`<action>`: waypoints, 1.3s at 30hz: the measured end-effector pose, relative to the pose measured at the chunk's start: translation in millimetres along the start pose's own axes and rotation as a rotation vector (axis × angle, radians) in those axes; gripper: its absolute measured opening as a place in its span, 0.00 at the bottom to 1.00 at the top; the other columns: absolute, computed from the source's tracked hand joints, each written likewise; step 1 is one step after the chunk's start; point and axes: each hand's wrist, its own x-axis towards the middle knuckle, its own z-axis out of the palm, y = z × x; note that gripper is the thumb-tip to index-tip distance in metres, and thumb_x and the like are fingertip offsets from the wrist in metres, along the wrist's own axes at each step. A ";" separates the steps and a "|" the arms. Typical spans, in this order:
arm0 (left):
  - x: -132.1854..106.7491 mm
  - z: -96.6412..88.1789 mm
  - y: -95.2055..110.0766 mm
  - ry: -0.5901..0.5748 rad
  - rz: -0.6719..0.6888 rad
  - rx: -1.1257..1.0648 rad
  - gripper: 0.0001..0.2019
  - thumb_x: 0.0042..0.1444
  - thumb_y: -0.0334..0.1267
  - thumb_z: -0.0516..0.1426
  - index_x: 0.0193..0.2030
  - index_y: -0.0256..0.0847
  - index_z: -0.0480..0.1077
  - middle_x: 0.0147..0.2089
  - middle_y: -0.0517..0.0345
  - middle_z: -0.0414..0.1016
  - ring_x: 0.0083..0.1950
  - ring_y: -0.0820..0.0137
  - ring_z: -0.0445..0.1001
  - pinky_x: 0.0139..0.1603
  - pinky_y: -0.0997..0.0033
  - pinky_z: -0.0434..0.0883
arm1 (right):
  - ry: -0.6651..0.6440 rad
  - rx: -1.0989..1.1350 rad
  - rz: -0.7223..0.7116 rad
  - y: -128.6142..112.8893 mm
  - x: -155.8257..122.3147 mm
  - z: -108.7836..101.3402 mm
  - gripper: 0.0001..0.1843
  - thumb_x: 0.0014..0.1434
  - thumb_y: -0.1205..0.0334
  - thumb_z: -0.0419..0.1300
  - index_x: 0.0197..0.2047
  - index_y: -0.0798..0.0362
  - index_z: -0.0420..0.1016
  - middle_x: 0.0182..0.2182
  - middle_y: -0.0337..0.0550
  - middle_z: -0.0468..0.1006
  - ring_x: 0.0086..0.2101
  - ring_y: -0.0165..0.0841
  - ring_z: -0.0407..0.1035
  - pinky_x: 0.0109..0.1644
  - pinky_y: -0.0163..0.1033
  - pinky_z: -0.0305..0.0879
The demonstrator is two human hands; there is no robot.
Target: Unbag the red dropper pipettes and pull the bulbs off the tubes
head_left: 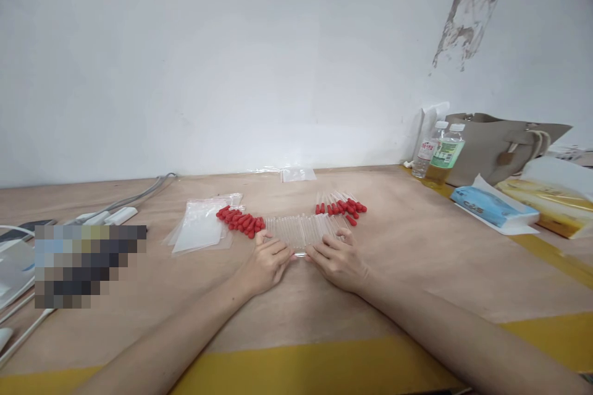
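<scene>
A row of clear glass dropper tubes lies on the wooden table in front of me. Red rubber bulbs lie in two heaps, one to the left and one to the right of the tubes. My left hand and my right hand rest side by side at the near edge of the tubes. Fingers of both curl around the near ends of the tubes and meet in the middle. What exactly each pinches is too small to make out.
Clear zip bags lie left of the bulbs, another small bag by the wall. Cables and a blurred patch sit far left. Two bottles, a beige handbag, a blue tissue pack and a yellow box stand right.
</scene>
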 end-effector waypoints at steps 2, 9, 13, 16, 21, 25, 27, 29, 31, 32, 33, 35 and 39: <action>-0.1 0.8 1.3 0.004 -0.006 -0.016 0.11 0.60 0.33 0.47 0.30 0.38 0.67 0.25 0.61 0.68 0.29 0.75 0.65 0.46 0.64 0.54 | -0.016 0.005 0.001 -0.6 -1.0 -1.2 0.08 0.60 0.63 0.51 0.34 0.51 0.71 0.20 0.35 0.70 0.28 0.26 0.58 0.43 0.41 0.44; -9.5 -3.1 -10.8 0.039 -0.098 -0.056 0.11 0.60 0.34 0.47 0.30 0.39 0.68 0.24 0.61 0.69 0.28 0.75 0.66 0.44 0.64 0.56 | -0.107 0.191 0.099 14.3 -13.9 -10.0 0.14 0.60 0.66 0.48 0.43 0.42 0.71 0.31 0.36 0.77 0.36 0.29 0.65 0.41 0.40 0.47; -16.2 -11.4 -32.4 0.182 -0.244 -0.011 0.10 0.60 0.34 0.47 0.33 0.39 0.69 0.28 0.58 0.71 0.30 0.73 0.67 0.38 0.68 0.61 | -0.037 0.201 0.419 43.6 -20.1 -9.5 0.11 0.59 0.59 0.52 0.40 0.45 0.74 0.30 0.40 0.76 0.34 0.32 0.66 0.42 0.41 0.51; -15.3 -10.9 -39.6 0.233 -0.270 -0.042 0.09 0.59 0.33 0.47 0.40 0.38 0.68 0.33 0.56 0.69 0.34 0.72 0.68 0.35 0.73 0.65 | 0.021 0.300 0.636 67.0 -21.5 -3.4 0.13 0.57 0.55 0.52 0.40 0.49 0.75 0.31 0.44 0.73 0.32 0.32 0.65 0.39 0.39 0.58; -11.2 -0.3 -43.5 0.227 -0.271 0.011 0.16 0.58 0.28 0.44 0.52 0.35 0.62 0.37 0.52 0.64 0.40 0.70 0.66 0.41 0.71 0.68 | -0.111 0.347 0.914 96.9 -28.7 5.7 0.14 0.55 0.62 0.51 0.40 0.55 0.75 0.30 0.45 0.69 0.30 0.31 0.65 0.35 0.37 0.62; -8.2 6.6 -49.9 0.263 -0.270 0.064 0.14 0.58 0.29 0.45 0.50 0.37 0.63 0.37 0.53 0.65 0.39 0.71 0.68 0.39 0.72 0.68 | -0.205 0.450 1.039 102.6 -33.6 11.3 0.14 0.48 0.66 0.54 0.40 0.58 0.71 0.28 0.43 0.71 0.24 0.28 0.64 0.30 0.35 0.62; -6.9 9.1 -52.7 0.269 -0.257 0.092 0.11 0.58 0.29 0.46 0.46 0.37 0.65 0.37 0.54 0.67 0.39 0.71 0.69 0.39 0.73 0.69 | -0.179 0.505 1.061 100.3 -33.5 14.1 0.11 0.47 0.64 0.55 0.36 0.58 0.70 0.27 0.42 0.72 0.24 0.28 0.65 0.29 0.34 0.62; -6.5 11.3 -54.8 0.257 -0.230 0.132 0.10 0.58 0.29 0.46 0.41 0.38 0.66 0.36 0.54 0.69 0.38 0.71 0.70 0.38 0.73 0.69 | -0.181 0.492 1.032 97.2 -32.3 16.1 0.08 0.47 0.62 0.56 0.32 0.55 0.69 0.26 0.41 0.73 0.25 0.29 0.65 0.29 0.34 0.61; -7.5 13.1 -56.5 0.218 -0.195 0.183 0.10 0.59 0.30 0.46 0.40 0.38 0.67 0.36 0.55 0.70 0.38 0.70 0.71 0.38 0.73 0.69 | -0.232 0.431 0.981 95.1 -31.2 16.9 0.06 0.46 0.60 0.57 0.28 0.53 0.69 0.24 0.39 0.73 0.25 0.30 0.65 0.29 0.35 0.60; -8.4 13.8 -57.1 0.193 -0.178 0.209 0.10 0.59 0.30 0.45 0.41 0.39 0.67 0.36 0.54 0.70 0.39 0.70 0.71 0.37 0.73 0.69 | -0.259 0.401 0.957 94.5 -30.9 17.0 0.05 0.46 0.59 0.57 0.26 0.52 0.70 0.23 0.39 0.73 0.25 0.30 0.65 0.29 0.35 0.59; -9.6 14.3 -57.5 0.170 -0.163 0.230 0.11 0.59 0.31 0.45 0.43 0.39 0.66 0.37 0.54 0.71 0.39 0.70 0.71 0.37 0.72 0.70 | -0.274 0.381 0.935 94.3 -31.0 17.0 0.06 0.47 0.59 0.57 0.25 0.52 0.71 0.23 0.38 0.73 0.25 0.30 0.65 0.29 0.35 0.59; -12.2 14.6 -57.5 0.136 -0.141 0.239 0.13 0.60 0.31 0.44 0.47 0.39 0.65 0.39 0.52 0.71 0.40 0.69 0.71 0.38 0.71 0.70 | -0.255 0.370 0.899 94.8 -31.9 16.6 0.09 0.48 0.56 0.57 0.24 0.51 0.73 0.25 0.39 0.73 0.27 0.31 0.66 0.31 0.36 0.60; -16.2 10.8 -53.9 0.087 -0.128 0.135 0.14 0.59 0.33 0.46 0.50 0.38 0.63 0.41 0.50 0.71 0.42 0.68 0.71 0.41 0.69 0.70 | -0.146 0.350 0.927 98.6 -35.5 15.0 0.13 0.51 0.54 0.54 0.26 0.52 0.76 0.30 0.42 0.71 0.31 0.31 0.66 0.35 0.37 0.61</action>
